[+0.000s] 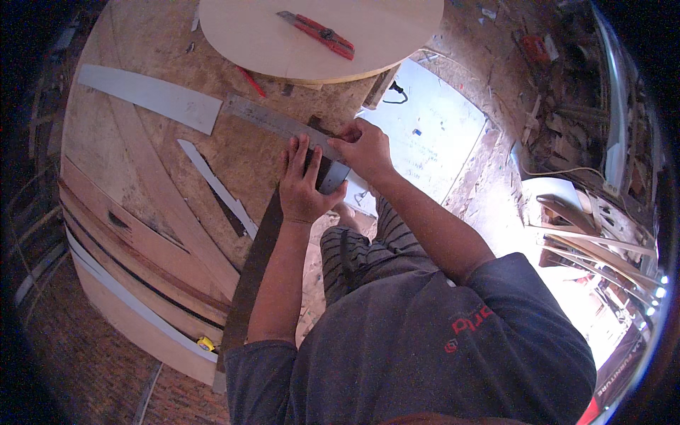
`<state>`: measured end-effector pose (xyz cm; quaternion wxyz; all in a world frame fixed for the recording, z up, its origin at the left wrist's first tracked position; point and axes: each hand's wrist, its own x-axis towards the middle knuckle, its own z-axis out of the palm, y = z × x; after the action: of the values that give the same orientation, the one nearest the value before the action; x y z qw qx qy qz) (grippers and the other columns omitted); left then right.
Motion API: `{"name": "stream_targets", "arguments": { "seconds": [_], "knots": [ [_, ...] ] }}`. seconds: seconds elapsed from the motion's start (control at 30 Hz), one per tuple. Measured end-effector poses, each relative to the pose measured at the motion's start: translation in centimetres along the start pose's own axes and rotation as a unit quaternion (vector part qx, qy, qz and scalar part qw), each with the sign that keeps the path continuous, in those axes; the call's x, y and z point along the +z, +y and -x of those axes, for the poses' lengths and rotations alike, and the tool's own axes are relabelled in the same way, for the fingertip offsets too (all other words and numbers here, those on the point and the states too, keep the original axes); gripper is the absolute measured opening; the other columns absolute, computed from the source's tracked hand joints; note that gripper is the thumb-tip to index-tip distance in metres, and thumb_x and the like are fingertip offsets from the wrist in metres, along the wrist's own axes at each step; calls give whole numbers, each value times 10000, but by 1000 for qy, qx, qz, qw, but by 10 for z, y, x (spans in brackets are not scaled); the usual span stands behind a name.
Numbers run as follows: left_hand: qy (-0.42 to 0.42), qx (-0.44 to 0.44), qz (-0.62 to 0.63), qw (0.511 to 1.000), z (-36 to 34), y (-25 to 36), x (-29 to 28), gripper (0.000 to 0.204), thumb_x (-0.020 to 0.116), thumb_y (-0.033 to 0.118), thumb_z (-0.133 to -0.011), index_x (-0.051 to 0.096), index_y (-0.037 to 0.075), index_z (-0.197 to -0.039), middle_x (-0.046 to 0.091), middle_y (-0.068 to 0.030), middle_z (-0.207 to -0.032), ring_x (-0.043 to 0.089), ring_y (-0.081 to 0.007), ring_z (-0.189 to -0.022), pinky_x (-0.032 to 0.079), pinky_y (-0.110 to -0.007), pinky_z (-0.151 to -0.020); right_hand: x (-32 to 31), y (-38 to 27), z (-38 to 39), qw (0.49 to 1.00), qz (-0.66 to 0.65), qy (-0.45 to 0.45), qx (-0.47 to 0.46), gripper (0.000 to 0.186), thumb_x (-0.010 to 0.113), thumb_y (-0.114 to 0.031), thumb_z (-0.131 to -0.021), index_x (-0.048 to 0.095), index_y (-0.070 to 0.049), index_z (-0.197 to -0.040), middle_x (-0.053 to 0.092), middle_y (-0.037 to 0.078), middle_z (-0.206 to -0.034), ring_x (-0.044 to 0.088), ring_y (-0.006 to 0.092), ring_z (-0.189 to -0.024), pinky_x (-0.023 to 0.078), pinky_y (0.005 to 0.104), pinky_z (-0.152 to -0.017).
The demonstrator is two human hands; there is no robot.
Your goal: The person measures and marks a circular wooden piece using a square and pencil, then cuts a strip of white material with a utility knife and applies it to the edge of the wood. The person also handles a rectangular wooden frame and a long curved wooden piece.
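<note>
A steel ruler (263, 119) lies slantwise near the right edge of the workbench (159, 42). My left hand (304, 188) presses on the ruler and the dark strip beneath, fingers stretched out and thumb pointing right. That long dark strip (261, 283) runs from under my left hand toward me, along the bench edge beside my left forearm. At the ruler's right end my right hand (367, 150) is closed in a pinch; its fingers hide what, if anything, is between them. To the left lie a wide white strip (152, 98) and a narrow tapered white strip (216, 185).
A round pale board (382, 35) at the far side carries a red utility knife (324, 37). Beside it lies a thin red stick (251, 81). A yellow tape measure (205, 343) sits at near left. A white panel (432, 134) and scattered wood pieces (595, 241) are to the right.
</note>
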<state>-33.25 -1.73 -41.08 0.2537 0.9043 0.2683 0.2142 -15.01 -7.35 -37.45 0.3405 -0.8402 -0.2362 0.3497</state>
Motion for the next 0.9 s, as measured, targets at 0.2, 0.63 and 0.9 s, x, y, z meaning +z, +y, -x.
{"name": "stream_targets", "arguments": {
  "seconds": [0.2,0.63,0.9],
  "knots": [
    [17,13,6,1000,-2,2,0,865,862,447,-728,593,69,-1458,383,-199,-1672,357,-437,-1544,291,-588,-1246,-3,-7,-2,999,17,-15,-29,364,873,-300,-804,781,-12,-1007,784,132,-893,755,225,-815,593,371,-766],
    [-5,-3,-16,1000,2,-3,1,908,848,464,-750,535,83,-1512,340,-184,-1698,313,-398,-1573,246,-565,-1275,10,-16,0,982,124,30,-138,222,807,-221,-841,747,-22,-917,739,153,-880,723,297,-816,556,427,-751],
    [-7,-2,14,1000,-1,0,3,896,886,456,-718,587,45,-1455,379,-237,-1659,352,-471,-1530,284,-584,-1259,-90,60,0,974,178,121,-70,283,797,-145,-832,747,-79,-1103,731,158,-1024,715,328,-945,569,447,-877]
  ]
}}
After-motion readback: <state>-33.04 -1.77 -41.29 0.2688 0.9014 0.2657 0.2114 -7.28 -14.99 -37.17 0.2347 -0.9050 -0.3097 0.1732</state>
